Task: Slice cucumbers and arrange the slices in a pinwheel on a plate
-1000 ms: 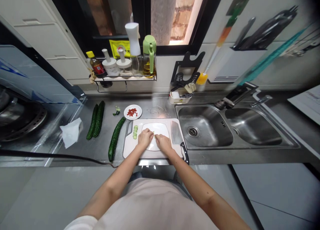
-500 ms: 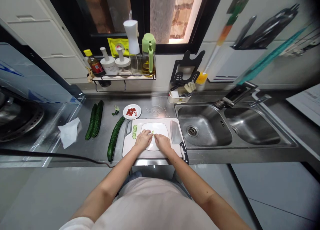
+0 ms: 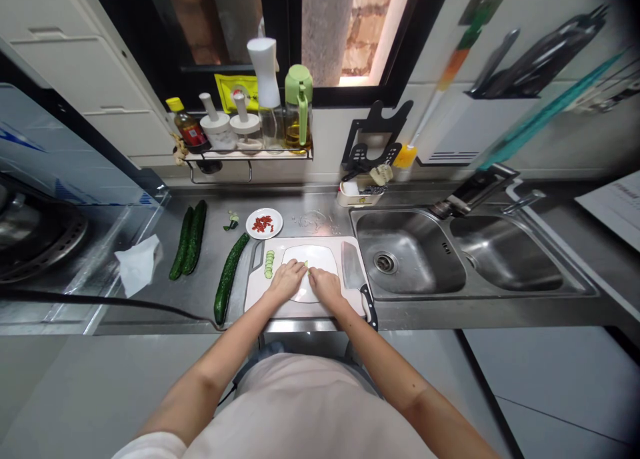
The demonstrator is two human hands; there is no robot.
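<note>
Over a white square plate [image 3: 313, 294], my left hand [image 3: 287, 279] and my right hand [image 3: 325, 284] meet with fingertips close together. A small pale green cucumber slice [image 3: 307, 264] shows between the fingertips, mostly covered by them. The plate rests on a light cutting board [image 3: 257, 302]. A row of overlapping cucumber slices [image 3: 269, 264] lies on the board's left side. On its right side lies a kitchen knife [image 3: 353, 266], its black handle over the board's front corner. A whole cucumber [image 3: 230, 279] lies just left of the board.
Two more cucumbers [image 3: 189, 240] and a crumpled white tissue [image 3: 139, 264] lie farther left. Behind the board stands a small plate [image 3: 276, 227] of red berries, near cucumber scraps [image 3: 231, 220]. The double sink [image 3: 410, 252] is at right. A condiment rack [image 3: 250, 154] hangs behind.
Hardly anything differs. Both hands stay over the plate, with a very slight shift of the fingers around the slice.
</note>
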